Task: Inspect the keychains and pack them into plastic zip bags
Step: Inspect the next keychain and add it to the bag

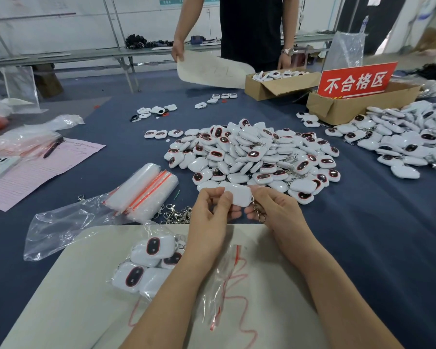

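Both hands hold one white keychain above the table, its plain back toward me. My left hand pinches its left end. My right hand grips its right end, and the metal clasp dangles below. A big pile of white keychains with dark red-rimmed windows lies just beyond. An open zip bag with a red seal lies on the beige board between my forearms. Several bagged keychains sit to its left.
A stack of unused zip bags and loose metal clasps lie to the left. Pink forms with a pen are at far left. Cardboard boxes with a red sign stand at back right, beside another keychain heap. A person stands opposite.
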Motion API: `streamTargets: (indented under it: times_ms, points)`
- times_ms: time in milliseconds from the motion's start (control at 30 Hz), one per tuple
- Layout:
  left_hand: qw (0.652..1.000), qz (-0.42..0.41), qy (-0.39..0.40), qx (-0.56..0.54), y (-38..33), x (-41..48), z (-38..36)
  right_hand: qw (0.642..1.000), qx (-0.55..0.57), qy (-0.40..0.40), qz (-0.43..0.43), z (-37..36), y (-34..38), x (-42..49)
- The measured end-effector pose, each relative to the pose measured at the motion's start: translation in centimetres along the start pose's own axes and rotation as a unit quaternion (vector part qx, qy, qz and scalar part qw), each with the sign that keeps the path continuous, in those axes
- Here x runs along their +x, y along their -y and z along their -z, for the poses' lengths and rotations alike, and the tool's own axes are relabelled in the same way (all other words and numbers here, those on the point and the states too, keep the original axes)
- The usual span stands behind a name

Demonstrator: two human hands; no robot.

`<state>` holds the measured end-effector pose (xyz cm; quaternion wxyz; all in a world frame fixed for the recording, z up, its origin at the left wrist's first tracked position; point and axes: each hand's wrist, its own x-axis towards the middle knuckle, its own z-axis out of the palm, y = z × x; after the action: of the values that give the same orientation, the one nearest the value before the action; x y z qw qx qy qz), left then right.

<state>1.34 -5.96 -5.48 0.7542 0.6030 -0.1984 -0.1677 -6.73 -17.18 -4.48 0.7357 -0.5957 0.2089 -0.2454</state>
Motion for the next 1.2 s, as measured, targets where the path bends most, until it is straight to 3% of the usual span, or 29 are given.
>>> streamTargets:
  times_ms: [167,333,600,733,933,1200]
  points:
    - [0.997,0.04,0.01,-0.069,-0.3,0.0,-0.2,0.999,-0.031,0.024,0.03,0.0,0.1,-0.4]
    - [1.0,0.012,0.016,0.006,0.0,0.0,0.1,0.997,-0.053,0.043,0.046,-0.3,0.2,-0.7]
    - [0.999,0.008,0.03,-0.02,-0.4,-0.2,0.0,0.995,-0.065,0.027,0.075,-0.1,-0.1,-0.4]
    - [0.999,-0.032,0.041,-0.015,-0.8,-0.3,-0.1,0.996,-0.067,0.021,0.053,0.1,-0.5,0.0]
    - [0.995,-0.075,0.058,-0.006,-0.6,-0.6,-0.2,0.979,0.193,0.048,-0.047,0.4,-0.3,0.5]
    - [0.994,-0.087,0.063,-0.007,-0.3,-0.6,-0.1,0.969,0.233,0.064,-0.055,0.6,-0.3,0.6]
